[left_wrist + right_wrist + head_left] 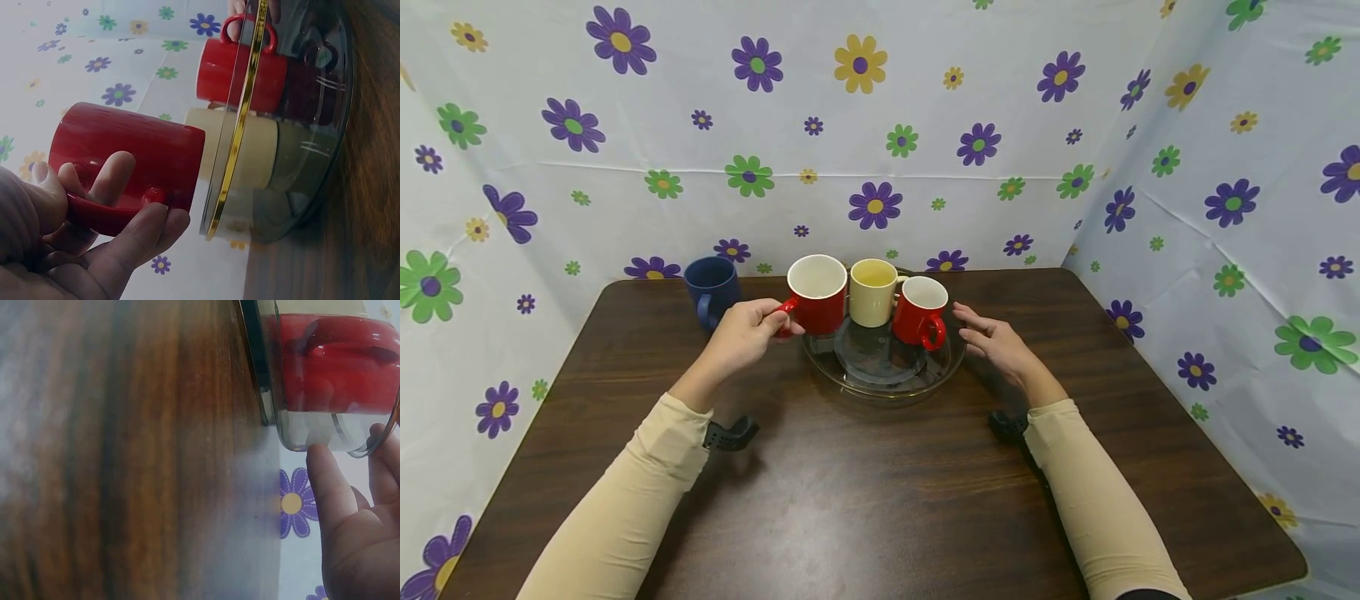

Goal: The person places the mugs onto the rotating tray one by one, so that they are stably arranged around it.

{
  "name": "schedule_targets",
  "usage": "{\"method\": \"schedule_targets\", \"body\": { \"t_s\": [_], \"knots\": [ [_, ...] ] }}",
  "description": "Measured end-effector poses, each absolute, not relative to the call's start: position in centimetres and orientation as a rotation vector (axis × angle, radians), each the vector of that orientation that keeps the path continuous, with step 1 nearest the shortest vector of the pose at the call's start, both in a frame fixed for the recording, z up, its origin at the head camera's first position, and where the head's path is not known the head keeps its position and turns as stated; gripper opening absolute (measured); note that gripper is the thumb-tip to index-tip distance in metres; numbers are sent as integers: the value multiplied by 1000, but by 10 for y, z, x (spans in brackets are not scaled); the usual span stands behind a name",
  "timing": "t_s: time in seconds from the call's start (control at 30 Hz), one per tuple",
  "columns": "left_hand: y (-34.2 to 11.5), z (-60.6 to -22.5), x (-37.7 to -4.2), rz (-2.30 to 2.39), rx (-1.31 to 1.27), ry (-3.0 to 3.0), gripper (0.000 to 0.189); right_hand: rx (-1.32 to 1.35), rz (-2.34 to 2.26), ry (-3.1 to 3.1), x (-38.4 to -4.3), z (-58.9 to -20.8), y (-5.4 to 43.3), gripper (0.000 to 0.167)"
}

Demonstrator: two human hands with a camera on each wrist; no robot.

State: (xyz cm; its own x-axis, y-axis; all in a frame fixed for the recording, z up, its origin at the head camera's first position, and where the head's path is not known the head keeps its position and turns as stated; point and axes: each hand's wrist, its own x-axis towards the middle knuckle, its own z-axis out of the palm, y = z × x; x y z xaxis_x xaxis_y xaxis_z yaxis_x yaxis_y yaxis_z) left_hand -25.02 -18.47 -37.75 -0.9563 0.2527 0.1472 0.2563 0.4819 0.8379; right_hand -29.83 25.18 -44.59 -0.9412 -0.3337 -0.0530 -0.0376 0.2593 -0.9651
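Observation:
My left hand (748, 333) holds a large red mug (817, 300) by its handle. The mug, white inside, is raised at the left side of a round clear glass dish (880, 387) with a gold rim; in the left wrist view it sits above that rim. A cream mug (872, 300) and a smaller red mug (919, 310) stand upright inside the dish. My right hand (1000, 346) is at the dish's right side, fingers extended. Its fingertips (317, 453) lie close to the glass wall; whether they all touch it, I cannot tell.
A blue mug (712, 287) stands at the table's back left, just behind my left hand. The dish rests on a dark wooden table (850, 500). A flowered cloth (820, 142) hangs behind the table and along its sides.

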Motion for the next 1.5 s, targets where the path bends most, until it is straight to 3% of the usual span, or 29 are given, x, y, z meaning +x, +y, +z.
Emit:
{"method": "schedule_targets", "body": {
  "t_s": [1.5],
  "knots": [
    [-138, -384, -250, -1711, -717, -2794, 15, -329, -1789, 2258, -297, -445, 250, 53]
  ]
}}
